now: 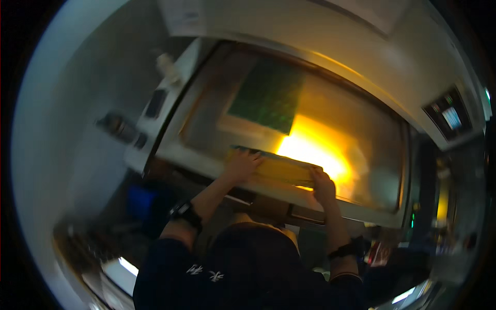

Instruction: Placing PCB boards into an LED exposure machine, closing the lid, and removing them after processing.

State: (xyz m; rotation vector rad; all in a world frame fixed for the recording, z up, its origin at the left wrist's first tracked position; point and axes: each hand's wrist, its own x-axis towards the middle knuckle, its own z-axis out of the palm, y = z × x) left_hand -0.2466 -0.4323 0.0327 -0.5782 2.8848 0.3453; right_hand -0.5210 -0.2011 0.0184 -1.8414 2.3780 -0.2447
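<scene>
Left hand (242,164) is flat-ish with fingers curled over the near-left end of a long yellow bar (276,168), looks like a squeegee-type blade; right hand (323,185) grips the other end, fingers wrapped over its top edge, so both hands are clamped on it, one per end; the bar's long axis runs left to right, tipping slightly down toward the right hand, and it sits straight ahead of the person at the near edge of a framed screen (361,155); neither hand is really nearer, they're about even; the screen frame (196,157) is pale and tilted; further back on the mesh there's a dark green rectangular patch (268,93), well apart from the bar; a bright orange-yellow glare (315,147) sits just behind the bar's right half; small control panel (448,116) up at the right; everything's pretty blurry, and both wrists carry dark bands.
</scene>
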